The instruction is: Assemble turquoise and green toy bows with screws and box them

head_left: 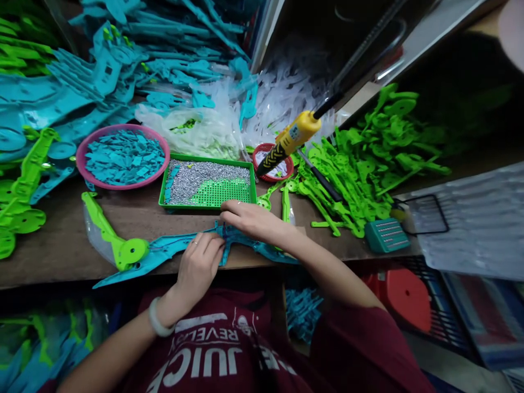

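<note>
A long blue plastic shell (172,244) with a ribbed inside lies along the table's front edge. At its left end rests a bright green plastic arm with a round disc (131,252) and a clear sheet-like piece attached. My left hand (201,256) has its fingers bent and closed on the middle of the shell, near the short blue grip. Just right of it and slightly farther back, my right hand (248,219) reaches over the shell with thumb and fingers drawn together. Whatever its fingertips may pinch is hidden. Behind the right hand is a green tray (162,203) of small silvery screws.
A pink bowl (82,158) holds small blue pieces. A yellow power screwdriver (292,136) hangs above a small red basket (290,169). Green parts (347,180), a black-handled hammer (325,183) and a teal box (387,236) are at right. Blue parts (94,76) pile up back left.
</note>
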